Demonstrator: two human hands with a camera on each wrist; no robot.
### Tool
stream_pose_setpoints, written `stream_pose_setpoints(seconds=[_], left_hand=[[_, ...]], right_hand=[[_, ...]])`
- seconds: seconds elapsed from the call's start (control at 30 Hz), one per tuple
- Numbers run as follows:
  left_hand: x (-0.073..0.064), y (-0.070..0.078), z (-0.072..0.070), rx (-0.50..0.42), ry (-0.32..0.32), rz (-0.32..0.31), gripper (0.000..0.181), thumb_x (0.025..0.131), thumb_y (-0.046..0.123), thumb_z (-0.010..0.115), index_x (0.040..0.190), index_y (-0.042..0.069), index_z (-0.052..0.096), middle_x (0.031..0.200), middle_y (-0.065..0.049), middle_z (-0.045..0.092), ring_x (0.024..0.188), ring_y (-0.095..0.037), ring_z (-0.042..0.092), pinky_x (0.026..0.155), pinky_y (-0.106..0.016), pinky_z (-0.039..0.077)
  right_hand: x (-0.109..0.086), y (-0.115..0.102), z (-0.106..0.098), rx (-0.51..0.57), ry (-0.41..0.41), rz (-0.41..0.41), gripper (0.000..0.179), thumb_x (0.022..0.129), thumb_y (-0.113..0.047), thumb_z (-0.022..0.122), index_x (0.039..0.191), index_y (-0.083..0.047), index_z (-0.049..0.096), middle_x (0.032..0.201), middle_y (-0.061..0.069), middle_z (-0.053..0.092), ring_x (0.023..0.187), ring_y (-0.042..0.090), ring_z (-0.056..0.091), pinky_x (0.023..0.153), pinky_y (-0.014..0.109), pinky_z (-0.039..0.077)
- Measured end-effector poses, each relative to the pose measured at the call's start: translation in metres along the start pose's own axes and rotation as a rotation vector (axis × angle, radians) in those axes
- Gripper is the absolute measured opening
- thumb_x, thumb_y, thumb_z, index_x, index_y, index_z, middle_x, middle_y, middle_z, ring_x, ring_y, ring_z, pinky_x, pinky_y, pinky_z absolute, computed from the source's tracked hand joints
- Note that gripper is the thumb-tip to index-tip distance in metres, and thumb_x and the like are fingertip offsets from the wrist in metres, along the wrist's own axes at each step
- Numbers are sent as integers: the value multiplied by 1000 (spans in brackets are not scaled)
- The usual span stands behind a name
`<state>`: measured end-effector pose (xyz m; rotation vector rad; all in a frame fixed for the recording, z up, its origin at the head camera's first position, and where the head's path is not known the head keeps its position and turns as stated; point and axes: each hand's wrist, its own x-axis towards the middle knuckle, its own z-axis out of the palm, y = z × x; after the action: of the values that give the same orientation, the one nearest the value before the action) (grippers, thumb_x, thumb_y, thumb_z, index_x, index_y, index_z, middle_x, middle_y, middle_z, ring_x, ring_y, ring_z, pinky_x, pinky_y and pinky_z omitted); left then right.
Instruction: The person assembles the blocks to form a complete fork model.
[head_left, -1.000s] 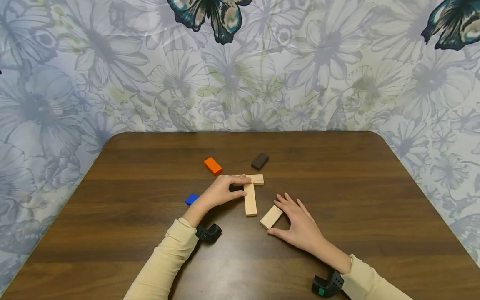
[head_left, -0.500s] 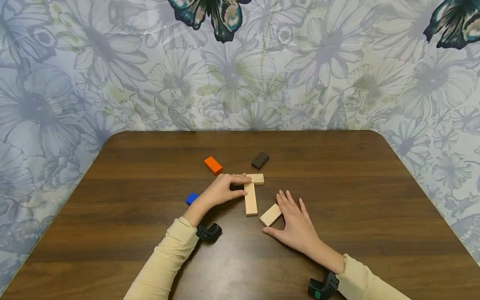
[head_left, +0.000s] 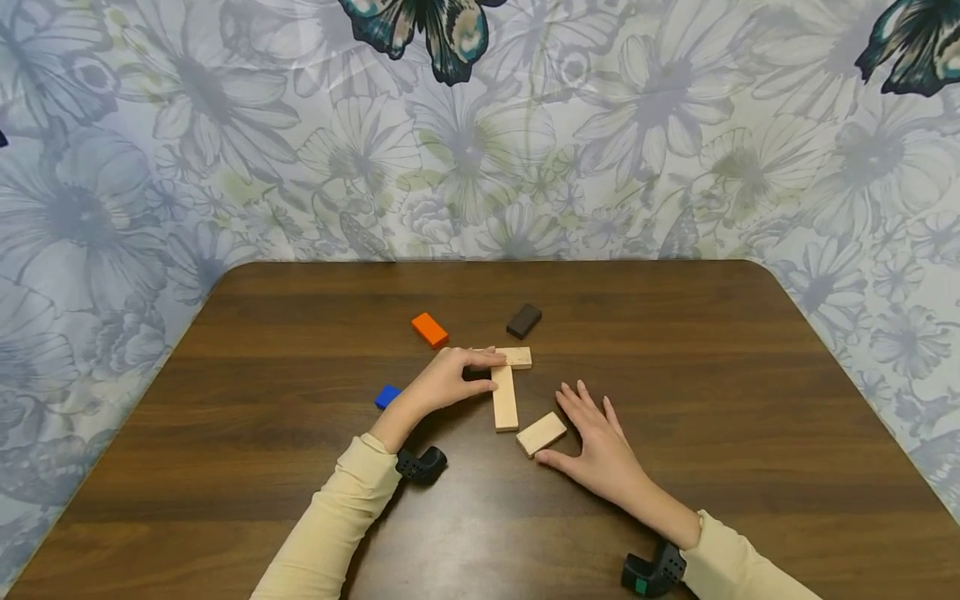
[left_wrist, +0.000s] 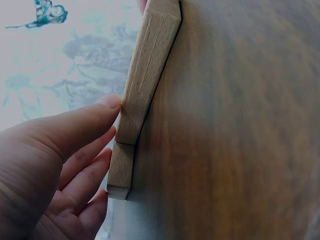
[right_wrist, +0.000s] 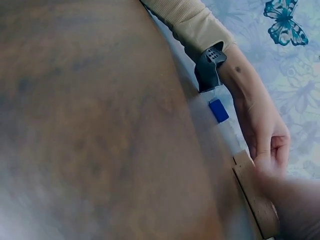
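Two plain wooden blocks lie as a T on the table: a crosswise block [head_left: 519,359] at the far side and a lengthwise block [head_left: 506,405] running toward me. My left hand [head_left: 444,382] rests on them, its extended fingers over the crosswise block and the thumb tip against the lengthwise block's left side. In the left wrist view the thumb [left_wrist: 82,125] touches a wooden block [left_wrist: 145,75]. A third wooden block [head_left: 541,435] lies slanted to the right of the T. My right hand [head_left: 606,460] is spread beside it, thumb tip near its close corner.
Beyond the T lie an orange block [head_left: 430,330] and a dark block [head_left: 524,321]. A blue block [head_left: 387,397] sits by my left wrist. The brown table [head_left: 225,400] ends at a flower-patterned wall [head_left: 630,167].
The third block has turned to a flatter slant. My right hand shifted left toward it, then back right. My left hand has stayed on the T.
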<state>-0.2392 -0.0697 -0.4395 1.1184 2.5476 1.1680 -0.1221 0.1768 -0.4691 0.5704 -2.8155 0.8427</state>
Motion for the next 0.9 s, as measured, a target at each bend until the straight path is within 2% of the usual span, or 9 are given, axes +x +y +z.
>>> stream_pose_setpoints(seconds=[0.13, 0.27, 0.53, 0.67, 0.77, 0.9], left_hand=[[0, 0, 1, 7, -5, 4, 39, 83, 11, 72, 121, 3, 64, 124, -10, 58, 122, -21, 46, 100, -35, 36], [1, -2, 1, 12, 0, -11, 40, 83, 12, 72, 121, 4, 64, 124, -10, 58, 122, -21, 47, 100, -36, 37], [0, -3, 0, 14, 1, -3, 40, 83, 12, 72, 122, 4, 64, 124, -10, 58, 122, -21, 46, 100, -36, 37], [-1, -2, 0, 3, -10, 5, 40, 84, 12, 72, 122, 4, 63, 124, -10, 58, 123, -21, 45, 100, -36, 36], [-1, -2, 1, 3, -11, 9, 40, 84, 12, 72, 122, 4, 63, 125, -10, 57, 123, -21, 45, 99, -37, 37], [0, -5, 2, 15, 3, 19, 40, 83, 13, 72, 121, 4, 64, 124, -10, 58, 122, -21, 46, 99, -37, 38]], right_hand=[[-1, -7, 4, -66, -22, 72, 104, 75, -68, 61, 145, 3, 29, 152, 15, 19, 140, 28, 6, 107, 57, 4], [3, -14, 10, -100, -30, 84, 107, 77, -72, 54, 147, 1, 22, 154, 15, 10, 140, 27, -2, 107, 56, 2], [5, -18, 12, -115, 4, 72, 91, 84, -56, 59, 143, 7, 28, 149, 20, 22, 139, 31, 6, 106, 57, 4], [2, -17, 9, -122, 2, 90, 92, 84, -58, 59, 144, 6, 28, 148, 20, 25, 139, 31, 7, 107, 57, 3], [-1, -14, 5, -139, 6, 98, 92, 82, -59, 61, 142, 5, 35, 146, 19, 30, 139, 30, 12, 107, 57, 5], [-1, -8, 2, -134, 35, 42, 80, 79, -53, 68, 133, 3, 49, 140, 19, 41, 134, 30, 27, 106, 57, 13]])
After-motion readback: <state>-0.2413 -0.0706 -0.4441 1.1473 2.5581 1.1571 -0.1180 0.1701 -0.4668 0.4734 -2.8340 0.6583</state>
